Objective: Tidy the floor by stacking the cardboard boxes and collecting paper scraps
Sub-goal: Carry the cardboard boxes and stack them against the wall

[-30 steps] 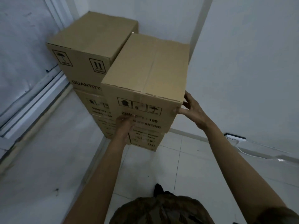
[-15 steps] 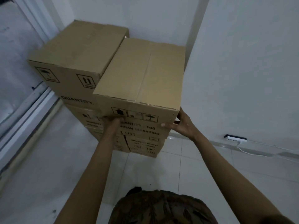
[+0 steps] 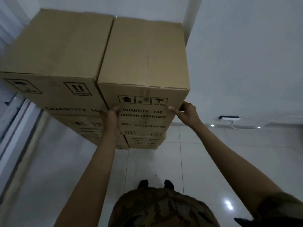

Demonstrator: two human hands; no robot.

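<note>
Two stacks of brown cardboard boxes stand side by side in a room corner. The top right box [image 3: 146, 56], printed "QUANTITY : 100", sits square on the right stack, flush against the top left box [image 3: 55, 46]. My left hand [image 3: 111, 122] lies flat against the front face at the lower left corner of the top right box. My right hand [image 3: 186, 113] grips that box's lower right front corner, thumb on the front face and fingers round the side. More boxes [image 3: 144, 140] lie below in both stacks.
White walls [image 3: 246, 54] close in behind and to the right of the stacks. A white power strip [image 3: 229, 118] with a cable lies at the right wall's base. A sliding-door track [image 3: 14, 131] runs along the left. White floor tiles [image 3: 155, 163] lie between me and the boxes.
The top right box has turned from a skewed angle to square beside the left box. My view has moved closer, and both hands have stayed at the box's lower front corners.
</note>
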